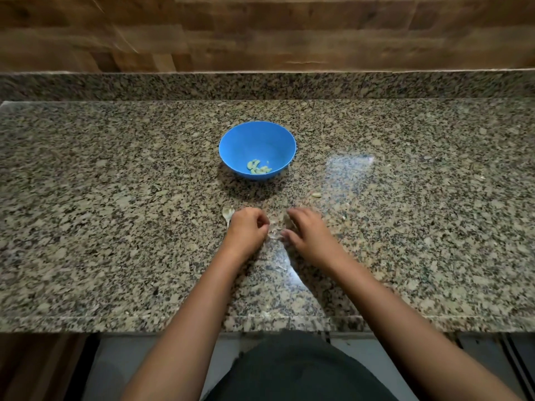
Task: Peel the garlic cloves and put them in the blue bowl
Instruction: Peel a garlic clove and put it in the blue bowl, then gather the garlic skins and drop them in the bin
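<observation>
— Granite tabletop (115, 227) ran under a wood-panelled wall, and the blue bowl (257, 149) sat just beyond my hands with a small heap of peeled cloves (258, 167) in its bottom. What did you make of the grip?

— I had the left hand (246, 230) curled nearly into a fist and the right hand (307, 230) half open, fingertips turned toward the left. Something pale and thin showed in the gap between them, but blur kept me from saying whether either hand really held a clove or only skin.

— And the rest of the garlic?

— One loose clove (316, 194) lay on the tabletop to the right of the bowl, well apart from both hands. A papery skin (227, 213) lay just beside the left hand.

— How should I have done that step?

— My judgement: pinch the clove at its root end with one hand, strip the skin away with the other, and keep the scraps clear of the bowl.
</observation>
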Available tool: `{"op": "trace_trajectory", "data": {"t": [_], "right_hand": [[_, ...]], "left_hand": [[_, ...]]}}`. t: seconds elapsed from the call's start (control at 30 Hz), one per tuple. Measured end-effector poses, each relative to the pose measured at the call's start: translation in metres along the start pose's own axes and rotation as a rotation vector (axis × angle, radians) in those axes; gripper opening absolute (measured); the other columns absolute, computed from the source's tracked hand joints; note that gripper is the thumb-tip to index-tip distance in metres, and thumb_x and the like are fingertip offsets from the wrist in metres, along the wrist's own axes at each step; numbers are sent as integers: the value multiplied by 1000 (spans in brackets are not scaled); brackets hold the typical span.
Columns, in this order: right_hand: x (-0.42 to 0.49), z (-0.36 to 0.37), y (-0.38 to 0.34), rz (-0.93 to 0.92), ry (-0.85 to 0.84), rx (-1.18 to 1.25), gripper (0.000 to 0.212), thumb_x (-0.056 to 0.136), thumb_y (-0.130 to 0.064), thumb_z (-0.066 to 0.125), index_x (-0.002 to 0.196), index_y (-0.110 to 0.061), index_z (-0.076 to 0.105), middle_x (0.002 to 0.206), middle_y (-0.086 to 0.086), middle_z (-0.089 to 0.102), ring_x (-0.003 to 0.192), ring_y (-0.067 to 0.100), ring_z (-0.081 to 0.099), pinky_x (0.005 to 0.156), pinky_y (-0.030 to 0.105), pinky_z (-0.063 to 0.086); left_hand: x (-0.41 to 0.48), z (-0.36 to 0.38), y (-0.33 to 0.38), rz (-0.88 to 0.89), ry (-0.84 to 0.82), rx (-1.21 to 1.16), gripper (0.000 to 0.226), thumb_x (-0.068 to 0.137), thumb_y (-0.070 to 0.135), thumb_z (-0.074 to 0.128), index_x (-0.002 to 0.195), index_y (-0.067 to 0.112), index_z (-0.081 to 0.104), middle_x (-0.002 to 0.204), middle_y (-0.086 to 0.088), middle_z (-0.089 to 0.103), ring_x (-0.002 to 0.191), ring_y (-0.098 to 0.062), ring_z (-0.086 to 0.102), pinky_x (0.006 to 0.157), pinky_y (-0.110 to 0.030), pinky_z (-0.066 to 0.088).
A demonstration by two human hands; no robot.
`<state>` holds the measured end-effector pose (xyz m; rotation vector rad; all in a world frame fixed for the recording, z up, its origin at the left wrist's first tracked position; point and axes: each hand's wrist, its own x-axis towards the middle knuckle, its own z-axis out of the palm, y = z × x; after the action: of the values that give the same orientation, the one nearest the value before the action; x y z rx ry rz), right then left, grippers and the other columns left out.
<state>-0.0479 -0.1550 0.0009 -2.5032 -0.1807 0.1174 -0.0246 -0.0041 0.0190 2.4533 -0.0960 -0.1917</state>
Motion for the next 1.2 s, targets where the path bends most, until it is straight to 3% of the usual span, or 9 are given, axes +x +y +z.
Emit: {"op": "trace_trajectory", "data": {"t": [0.1,0.27,0.4,0.53,0.67,0.8,0.87,1.07,1.2], "right_hand": [[1,8,-13,-68,-57,-69,51,93,-29,53,139,-10,41,138,8,42,129,20,33,107,25,21],[-7,23,-31,-203,-26,-97,32,90,-13,56,121,-10,62,104,14,59,102,30,47,88,36,36],[-22,27,-37,-214,-31,-152,21,89,-10,54,102,-2,69,99,12,63,97,25,48,87,37,41],[-30,19,-31,-109,33,-98,17,89,-7,56,98,-2,69,99,11,63,96,22,51,87,36,44],[-33,4,-24,90,151,106,17,87,-1,58,99,-3,70,99,13,68,91,21,61,88,34,50],[-38,2,-26,188,159,230,20,89,-1,55,104,-5,68,105,9,67,90,12,59,89,24,50],[-38,1,-28,190,157,240,21,89,1,54,104,-5,68,105,9,68,91,12,60,91,26,50],[-38,2,-34,222,83,365,21,88,1,55,104,-5,68,108,8,68,92,12,62,89,25,51],[-36,6,-45,221,-18,469,17,87,-2,59,100,-6,69,105,5,69,90,9,61,85,21,51]], "left_hand": [[-9,-4,-6,12,15,24,20,89,5,57,105,2,69,108,-11,67,99,-20,60,81,-11,35],[-21,-5,-16,36,15,76,25,91,5,52,112,5,66,113,-13,62,106,-22,56,90,-18,34],[-28,-2,-20,50,46,77,25,91,5,51,111,4,66,114,-12,62,104,-20,57,92,-20,38],[-45,6,-18,96,-17,61,34,95,10,44,127,3,53,127,-7,50,116,-14,47,100,-16,32],[-56,11,-23,141,-101,146,45,95,30,49,135,10,44,133,0,39,128,-14,34,110,-29,31],[-54,10,-27,118,-18,94,28,93,16,53,120,12,59,120,1,52,115,-10,44,103,-18,29],[-53,10,-26,117,20,106,22,93,10,53,112,9,64,114,-1,57,109,-12,50,102,-21,37],[-63,11,-20,86,81,84,19,92,11,54,108,7,65,110,-3,59,99,-9,52,90,-13,38],[-77,11,-19,-111,184,-134,14,86,4,61,99,7,67,96,4,60,81,-3,54,68,-2,44]]}}
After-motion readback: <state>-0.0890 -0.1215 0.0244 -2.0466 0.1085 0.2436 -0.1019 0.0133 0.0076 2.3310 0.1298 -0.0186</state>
